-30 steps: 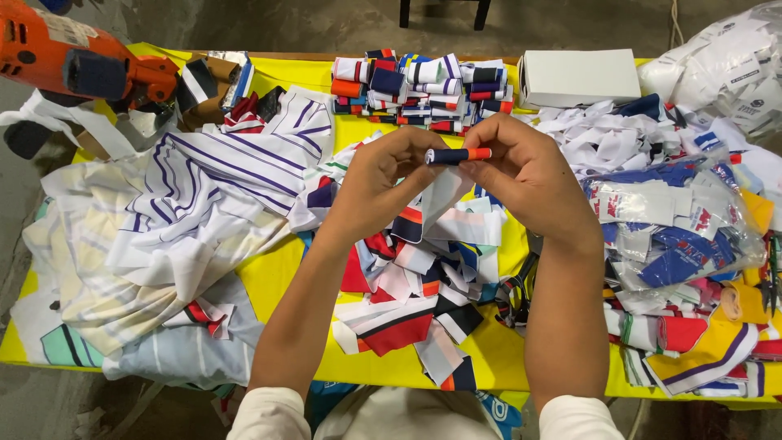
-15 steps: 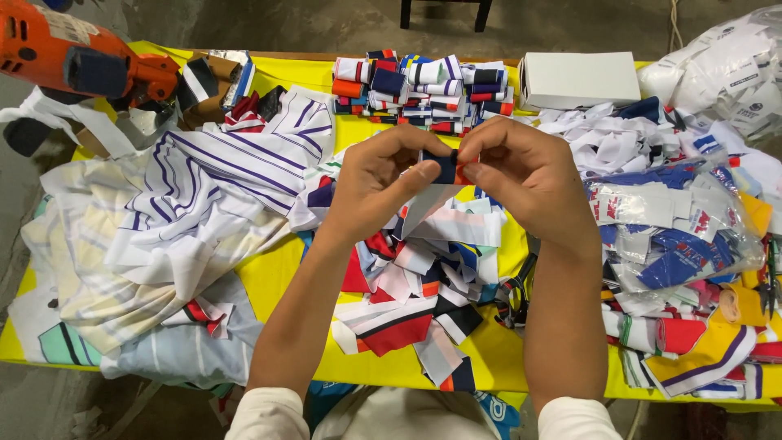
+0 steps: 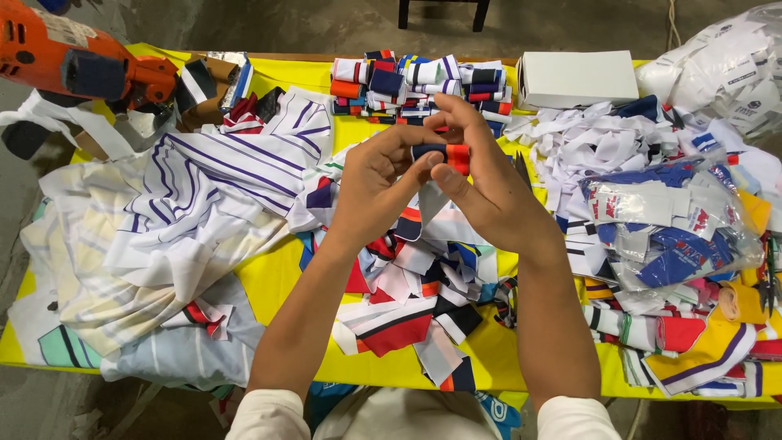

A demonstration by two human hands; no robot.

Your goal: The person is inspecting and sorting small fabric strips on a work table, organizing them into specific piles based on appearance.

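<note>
Near edge first: two bare forearms rise from six o'clock toward the centre of the yellow-covered table (image 3: 285, 273). Left hand (image 3: 371, 191) and right hand (image 3: 489, 191) meet above the middle of the table. Between them sits one small folded strip of knit fabric, navy at one end and orange-red at the other (image 3: 444, 152). Its long axis runs nine to three o'clock, roughly level. Left thumb and fingertips pinch the navy end; right fingers curl over the red end from twelve o'clock, right thumb below. Both hands grasp it, neither slack. Strip lies at three o'clock of the left hand, at ten o'clock of the right palm; both equally near.

Under the hands: loose heap of red, white, navy fabric strips (image 3: 415, 314), too many to count. At nine o'clock, a pile of white cloth with purple stripes (image 3: 204, 204). At three o'clock, one clear plastic bag of blue and red pieces (image 3: 668, 236).

Far edge: one stacked row of folded strips (image 3: 415, 85) at twelve o'clock, count unclear; one white cardboard box (image 3: 578, 79) at one o'clock; one orange power tool (image 3: 73, 65) at ten o'clock.
</note>
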